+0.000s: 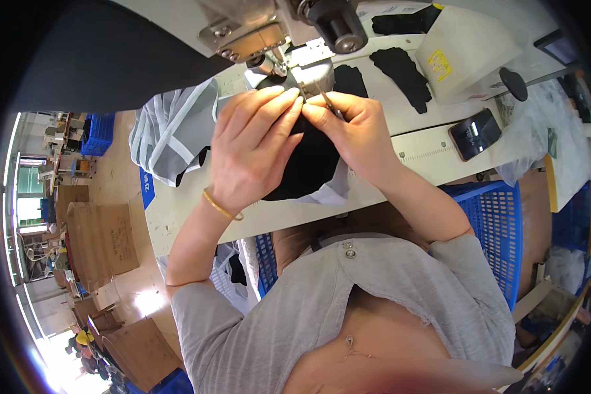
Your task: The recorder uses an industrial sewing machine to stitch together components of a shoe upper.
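Note:
My left hand (pixel 256 141) is closed, its fingertips pinching the upper edge of a black cloth piece (pixel 312 161) under the sewing machine head (pixel 262 49). Beside it, my right hand (pixel 358 131) grips a slim, pointed metal tool (pixel 330 104); whether it is snips or tweezers I cannot make out. The tool's tips are close to my left fingertips, at the cloth by the needle area. White fabric (pixel 335 187) shows under the black cloth along the table's front edge. My hands hide part of the cloth's edge.
Sheer grey-white fabric (pixel 177 128) lies bunched left on the table. Black cut pieces (pixel 404 75) lie behind my right hand. A phone (pixel 474 134) rests at the right, near clear plastic (pixel 538 131). Blue baskets (pixel 492 223) stand below; cardboard boxes (pixel 102 243) are on the floor.

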The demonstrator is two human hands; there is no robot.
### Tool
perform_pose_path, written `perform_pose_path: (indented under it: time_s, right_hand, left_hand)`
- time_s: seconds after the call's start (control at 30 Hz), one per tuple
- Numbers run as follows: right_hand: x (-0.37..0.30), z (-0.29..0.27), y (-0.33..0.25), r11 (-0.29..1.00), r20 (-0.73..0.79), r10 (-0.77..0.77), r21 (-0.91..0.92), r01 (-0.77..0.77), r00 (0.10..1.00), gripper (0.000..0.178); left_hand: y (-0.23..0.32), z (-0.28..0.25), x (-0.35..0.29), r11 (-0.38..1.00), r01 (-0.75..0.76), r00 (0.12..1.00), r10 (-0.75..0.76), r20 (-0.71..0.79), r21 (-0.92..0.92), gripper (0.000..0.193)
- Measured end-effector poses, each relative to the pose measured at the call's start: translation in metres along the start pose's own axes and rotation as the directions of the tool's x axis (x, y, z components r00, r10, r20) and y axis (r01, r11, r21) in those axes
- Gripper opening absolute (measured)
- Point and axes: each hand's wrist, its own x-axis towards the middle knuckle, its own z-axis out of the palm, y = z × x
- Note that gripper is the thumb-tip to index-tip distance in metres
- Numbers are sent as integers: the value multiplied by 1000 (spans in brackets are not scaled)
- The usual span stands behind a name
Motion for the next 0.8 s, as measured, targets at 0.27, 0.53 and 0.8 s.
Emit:
perform_pose_path:
  time_s: [0.27,0.53,0.8]
  right_hand:
    - [-25,-11,-3,889,132,317,304,-343,939,12]
    - [-30,-10,-9,947,93,266,164,-278,960,16]
    - [-32,-12,-3,956,129,248,127,-264,960,23]
  left_hand:
    - [7,14,-16,996,49,996,-43,-81,76,35]
    - [9,15,-10,996,59,995,-54,-82,66,35]
    - [6,12,-14,997,49,996,-44,-82,64,37]
